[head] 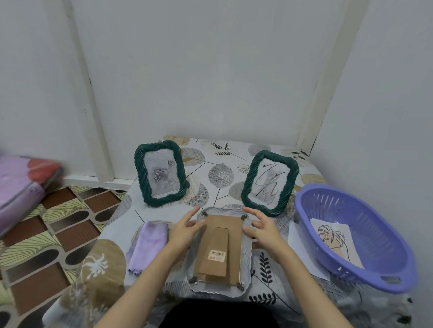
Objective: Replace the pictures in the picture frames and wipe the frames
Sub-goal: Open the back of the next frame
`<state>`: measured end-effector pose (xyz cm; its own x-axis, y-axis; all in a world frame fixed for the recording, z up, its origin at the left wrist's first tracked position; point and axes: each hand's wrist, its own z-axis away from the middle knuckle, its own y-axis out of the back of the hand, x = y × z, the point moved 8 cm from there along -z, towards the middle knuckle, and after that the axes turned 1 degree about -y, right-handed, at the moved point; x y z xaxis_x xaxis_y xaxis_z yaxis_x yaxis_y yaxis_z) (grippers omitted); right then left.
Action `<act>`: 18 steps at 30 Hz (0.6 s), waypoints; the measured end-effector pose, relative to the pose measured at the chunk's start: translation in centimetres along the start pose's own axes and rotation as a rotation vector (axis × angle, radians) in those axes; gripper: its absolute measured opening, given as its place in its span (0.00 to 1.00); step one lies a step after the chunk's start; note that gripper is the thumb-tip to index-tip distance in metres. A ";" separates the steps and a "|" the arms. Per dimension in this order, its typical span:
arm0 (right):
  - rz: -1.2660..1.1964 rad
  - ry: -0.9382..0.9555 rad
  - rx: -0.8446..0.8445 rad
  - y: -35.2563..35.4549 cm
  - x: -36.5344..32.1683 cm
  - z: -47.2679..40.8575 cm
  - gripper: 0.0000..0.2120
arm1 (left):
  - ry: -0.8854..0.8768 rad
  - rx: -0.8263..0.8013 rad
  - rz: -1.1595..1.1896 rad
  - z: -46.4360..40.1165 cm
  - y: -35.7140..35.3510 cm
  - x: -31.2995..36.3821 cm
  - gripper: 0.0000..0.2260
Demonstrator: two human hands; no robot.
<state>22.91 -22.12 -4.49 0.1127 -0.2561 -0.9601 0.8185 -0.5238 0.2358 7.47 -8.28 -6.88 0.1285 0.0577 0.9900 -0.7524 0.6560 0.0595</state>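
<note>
A grey picture frame (217, 288) lies face down on the table in front of me, its brown cardboard back (221, 251) and folded stand facing up. My left hand (186, 228) rests at its upper left edge and my right hand (262, 227) at its upper right edge, fingers spread and touching the frame. Two dark green frames stand upright behind: the left one (159, 172) shows a rose picture, the right one (270, 183) a line drawing. A lilac cloth (148, 245) lies folded left of the grey frame.
A purple plastic basket (379, 272) at the right holds a leaf line drawing (333, 237) on paper. The table wears a leaf-patterned cloth (219, 174) and stands in a white-walled corner. A pink wrapped bundle (6, 192) lies on the patterned floor at the left.
</note>
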 end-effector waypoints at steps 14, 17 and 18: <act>0.193 0.090 0.186 0.3 -0.7 -2.3 0.08 | -0.073 0.123 -0.120 -3.3 0.8 -1.0 0.16; 0.195 0.073 0.210 0.4 -0.4 -2.7 0.06 | -0.054 0.163 -0.167 -3.3 0.7 -0.4 0.18; 0.191 0.072 0.210 0.3 -0.3 -2.9 0.04 | -0.052 0.184 -0.186 -3.3 0.7 -0.3 0.16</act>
<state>24.75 -19.86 -4.55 0.2993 -0.3123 -0.9016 0.6452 -0.6298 0.4324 8.99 -5.37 -7.50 0.2461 -0.0927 0.9648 -0.8243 0.5035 0.2587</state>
